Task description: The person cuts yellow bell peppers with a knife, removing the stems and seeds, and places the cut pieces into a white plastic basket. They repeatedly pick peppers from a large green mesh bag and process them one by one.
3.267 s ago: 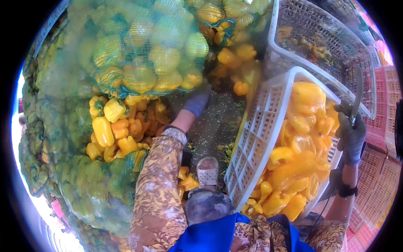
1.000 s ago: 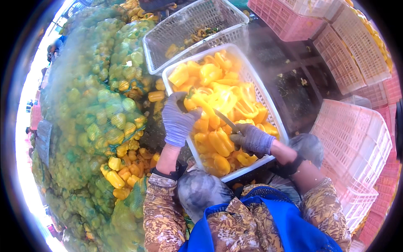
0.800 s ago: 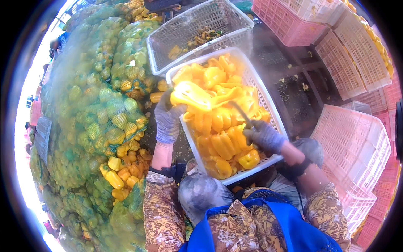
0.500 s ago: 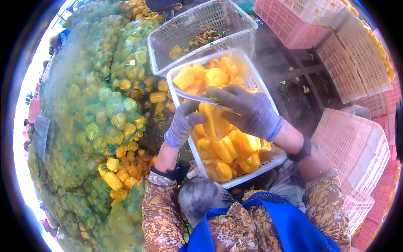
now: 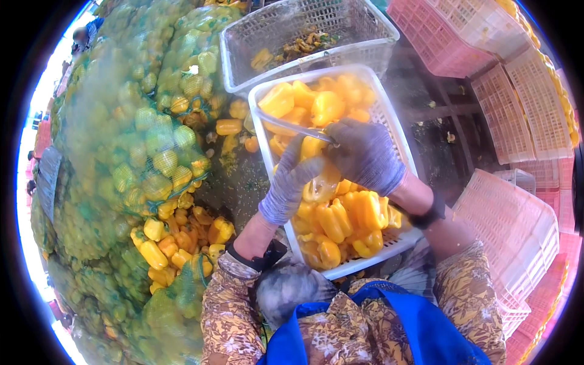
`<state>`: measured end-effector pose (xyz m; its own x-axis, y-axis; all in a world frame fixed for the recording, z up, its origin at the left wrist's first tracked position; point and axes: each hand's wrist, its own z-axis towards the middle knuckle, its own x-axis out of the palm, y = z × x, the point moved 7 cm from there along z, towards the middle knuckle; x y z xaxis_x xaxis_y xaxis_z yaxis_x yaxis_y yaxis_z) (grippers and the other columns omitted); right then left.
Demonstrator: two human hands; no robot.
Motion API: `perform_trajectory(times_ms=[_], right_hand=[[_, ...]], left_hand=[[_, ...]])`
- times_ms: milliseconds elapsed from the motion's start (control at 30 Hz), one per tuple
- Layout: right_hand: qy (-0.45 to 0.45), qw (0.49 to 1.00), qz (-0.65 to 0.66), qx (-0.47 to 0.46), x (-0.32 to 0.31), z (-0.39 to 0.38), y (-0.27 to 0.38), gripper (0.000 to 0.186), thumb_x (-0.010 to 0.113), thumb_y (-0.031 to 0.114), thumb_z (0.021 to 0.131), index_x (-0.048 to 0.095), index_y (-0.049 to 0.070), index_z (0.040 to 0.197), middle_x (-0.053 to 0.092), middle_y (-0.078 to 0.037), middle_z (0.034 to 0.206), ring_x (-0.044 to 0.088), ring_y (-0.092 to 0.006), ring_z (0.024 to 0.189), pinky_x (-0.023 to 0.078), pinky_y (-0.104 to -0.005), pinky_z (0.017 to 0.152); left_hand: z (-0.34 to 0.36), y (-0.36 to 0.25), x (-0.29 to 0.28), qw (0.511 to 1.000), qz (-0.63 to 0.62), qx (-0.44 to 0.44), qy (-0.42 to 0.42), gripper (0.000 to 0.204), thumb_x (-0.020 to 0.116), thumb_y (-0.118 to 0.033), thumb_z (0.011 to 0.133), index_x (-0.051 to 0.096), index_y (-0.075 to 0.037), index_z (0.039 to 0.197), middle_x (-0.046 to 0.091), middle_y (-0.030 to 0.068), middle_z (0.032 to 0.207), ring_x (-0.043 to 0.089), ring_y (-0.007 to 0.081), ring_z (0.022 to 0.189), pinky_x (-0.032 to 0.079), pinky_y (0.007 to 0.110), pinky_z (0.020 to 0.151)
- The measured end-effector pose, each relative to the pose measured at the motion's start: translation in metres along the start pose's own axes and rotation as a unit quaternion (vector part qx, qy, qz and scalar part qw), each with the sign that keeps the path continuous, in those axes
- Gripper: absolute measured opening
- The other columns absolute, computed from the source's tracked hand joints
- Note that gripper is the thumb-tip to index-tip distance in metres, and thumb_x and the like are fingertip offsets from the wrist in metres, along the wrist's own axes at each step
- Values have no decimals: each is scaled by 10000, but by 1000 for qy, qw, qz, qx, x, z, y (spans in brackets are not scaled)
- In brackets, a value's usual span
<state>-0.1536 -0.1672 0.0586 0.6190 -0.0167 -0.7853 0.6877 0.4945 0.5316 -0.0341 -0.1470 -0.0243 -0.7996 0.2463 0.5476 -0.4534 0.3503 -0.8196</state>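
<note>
Yellow pepper (image 5: 314, 148) clasped between left hand (image 5: 291, 182) and right hand (image 5: 367, 155) grip

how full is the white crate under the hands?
Nearly full: yellow peppers heap up to the white crate's rim. Left hand and right hand work one pepper above it.

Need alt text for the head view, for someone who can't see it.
Two gloved hands, left hand and right hand, hold a yellow pepper and a knife over a white crate of yellow peppers. Green net sacks of peppers lie left; pink crates stand right.
</note>
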Motion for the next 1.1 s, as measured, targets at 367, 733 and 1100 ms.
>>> perform_trajectory(times_ms=[367, 733, 1100], right_hand=[[-140, 890, 316, 298, 33, 1, -71, 191, 721, 118, 776, 685, 3, 924, 662, -25, 685, 572, -57, 575, 457, -225, 523], [-112, 988, 27, 107, -24, 126, -105, 123, 683, 89, 789, 651, 17, 884, 650, -18, 707, 579, -135, 569, 473, -255, 536], [4, 967, 105, 234, -10, 53, -77, 380, 643, 66, 845, 581, 23, 1217, 676, -53, 993, 525, -26, 620, 421, -170, 484]], left_hand=[[18, 9, 0, 993, -32, 51, -104, 464, 614, -163, 878, 446, -38, 1292, 543, 50, 1144, 547, 122, 1022, 468, 253, 877], [29, -19, -13, 886, 432, 167, 14, 811, 743, -202, 756, 293, 11, 1397, 437, 212, 1344, 414, 287, 1282, 340, 346, 1070], [-91, 40, -282, 612, 732, -198, -226, 530, 663, -164, 752, 534, -141, 1265, 569, 173, 1213, 558, 348, 1099, 449, 422, 944]])
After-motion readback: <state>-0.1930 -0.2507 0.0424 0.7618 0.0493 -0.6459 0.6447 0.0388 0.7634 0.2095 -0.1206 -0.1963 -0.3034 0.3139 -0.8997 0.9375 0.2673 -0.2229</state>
